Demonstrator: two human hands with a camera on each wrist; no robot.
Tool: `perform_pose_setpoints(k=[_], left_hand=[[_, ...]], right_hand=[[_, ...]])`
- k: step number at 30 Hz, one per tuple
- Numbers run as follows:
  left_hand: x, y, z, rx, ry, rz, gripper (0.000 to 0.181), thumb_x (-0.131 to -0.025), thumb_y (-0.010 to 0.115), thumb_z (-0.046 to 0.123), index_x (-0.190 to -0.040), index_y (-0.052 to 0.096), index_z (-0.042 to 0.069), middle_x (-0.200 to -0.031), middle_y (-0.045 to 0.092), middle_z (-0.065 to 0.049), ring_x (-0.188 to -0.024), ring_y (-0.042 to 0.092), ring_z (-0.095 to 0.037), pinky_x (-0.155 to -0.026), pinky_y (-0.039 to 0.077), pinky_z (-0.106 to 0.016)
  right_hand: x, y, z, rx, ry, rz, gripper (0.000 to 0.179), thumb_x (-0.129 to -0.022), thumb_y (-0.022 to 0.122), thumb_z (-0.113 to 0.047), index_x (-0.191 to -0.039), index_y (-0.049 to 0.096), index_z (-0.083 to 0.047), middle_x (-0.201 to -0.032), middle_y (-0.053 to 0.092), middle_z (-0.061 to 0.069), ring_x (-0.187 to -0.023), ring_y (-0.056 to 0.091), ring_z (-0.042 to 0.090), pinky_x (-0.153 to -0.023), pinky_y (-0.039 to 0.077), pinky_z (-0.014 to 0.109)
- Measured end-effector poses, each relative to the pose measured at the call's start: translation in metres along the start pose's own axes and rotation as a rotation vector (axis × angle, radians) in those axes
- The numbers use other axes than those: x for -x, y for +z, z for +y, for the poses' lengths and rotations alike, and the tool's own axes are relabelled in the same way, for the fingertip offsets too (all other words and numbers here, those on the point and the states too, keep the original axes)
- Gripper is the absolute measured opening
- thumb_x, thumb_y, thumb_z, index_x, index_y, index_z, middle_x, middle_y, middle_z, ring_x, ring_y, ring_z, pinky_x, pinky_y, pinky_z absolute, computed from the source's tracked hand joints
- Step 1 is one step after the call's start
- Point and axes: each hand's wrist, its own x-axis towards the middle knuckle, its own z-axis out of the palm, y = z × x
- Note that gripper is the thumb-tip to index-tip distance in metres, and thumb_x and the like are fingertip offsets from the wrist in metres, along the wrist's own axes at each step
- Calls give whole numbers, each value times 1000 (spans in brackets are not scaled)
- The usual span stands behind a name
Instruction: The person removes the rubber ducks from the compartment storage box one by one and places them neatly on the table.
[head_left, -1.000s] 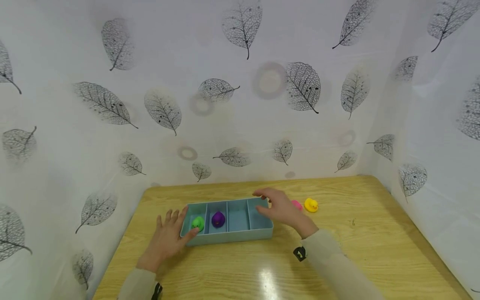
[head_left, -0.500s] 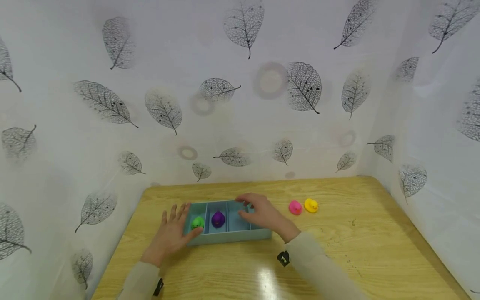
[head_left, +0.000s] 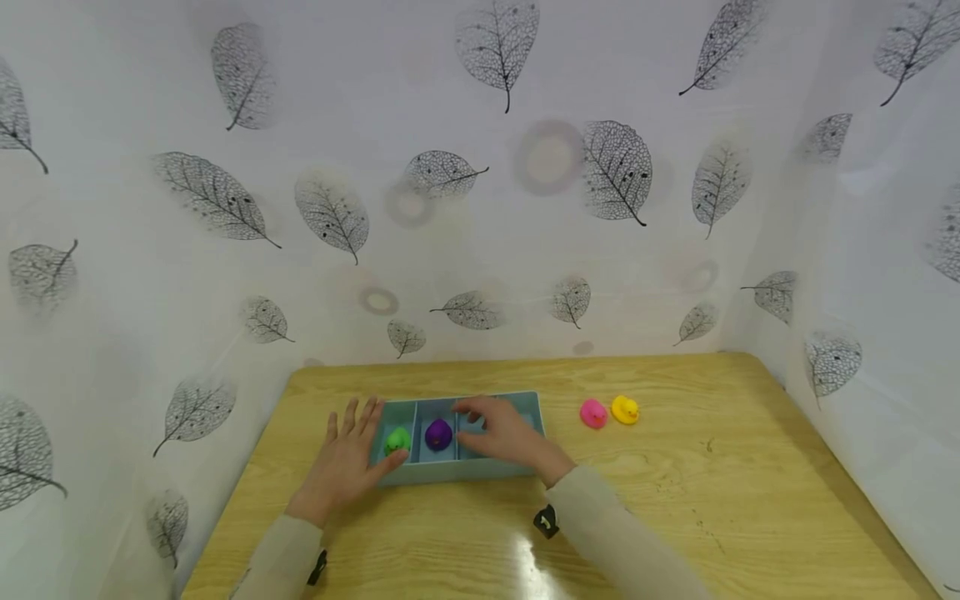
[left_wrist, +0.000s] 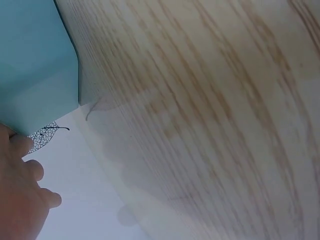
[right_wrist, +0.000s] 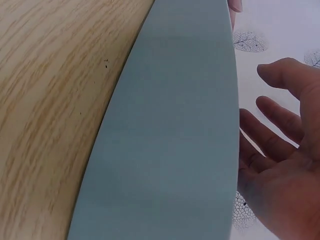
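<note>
A blue-grey divided box (head_left: 465, 472) lies lengthwise on the table, with a green rubber duck (head_left: 397, 441) in its left compartment. One compartment over sits a purple rubber duck (head_left: 438, 434). My left hand (head_left: 341, 462) lies at the box's left end, fingers spread and straight, thumb reaching over the front corner beside the green duck. Over the right half of the box hovers my right hand (head_left: 502, 433), its loosely bent fingers and thumb apart, tips just right of the purple duck. In the right wrist view the right hand (right_wrist: 285, 160) shows nothing between thumb and fingers.
Right of the box, a pink rubber duck (head_left: 593, 413) and a yellow rubber duck (head_left: 625, 409) stand side by side on the wooden table (head_left: 750, 483). A white leaf-print sheet (head_left: 480, 233) rises behind the table and along both sides.
My right hand has moved left across the box, from its right end toward the purple duck, uncovering the pink duck. The left hand stays at the left end, shifted only slightly.
</note>
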Motion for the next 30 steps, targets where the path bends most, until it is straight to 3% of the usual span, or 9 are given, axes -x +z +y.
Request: perform_pose_setpoints(k=[6, 17, 25, 30], left_hand=[[-1, 0, 0, -14, 1, -7, 98, -101, 55, 65, -168, 19, 3, -175, 21, -19, -162, 12, -50, -127, 9, -73], [0, 0, 0, 6, 0, -7, 98, -101, 55, 65, -168, 18, 3, -175, 19, -18, -161, 14, -50, -126, 9, -74], [0, 0, -1, 1, 1, 10, 98, -102, 54, 64, -169, 17, 3, -175, 19, -19, -161, 14, -50, -126, 10, -75], [0, 1, 0, 5, 4, 14, 97, -102, 55, 64, -168, 18, 3, -174, 22, -21, -160, 16, -52, -125, 12, -76]], right_hand=[[-6, 9, 4, -17, 22, -19, 49, -97, 74, -20, -140, 63, 1, -136, 69, 20, -117, 67, 38, -97, 59, 52], [-20, 24, 3, 77, 68, -88, 45, -97, 75, -24, -138, 66, -6, -131, 71, 11, -116, 68, 27, -98, 59, 38], [-31, 31, 5, 182, 37, -64, 42, -94, 77, -22, -133, 70, -6, -130, 73, 11, -118, 69, 26, -102, 57, 40], [-33, 36, 8, 204, 60, -62, 42, -94, 78, -24, -132, 71, -7, -132, 73, 9, -122, 68, 25, -104, 57, 39]])
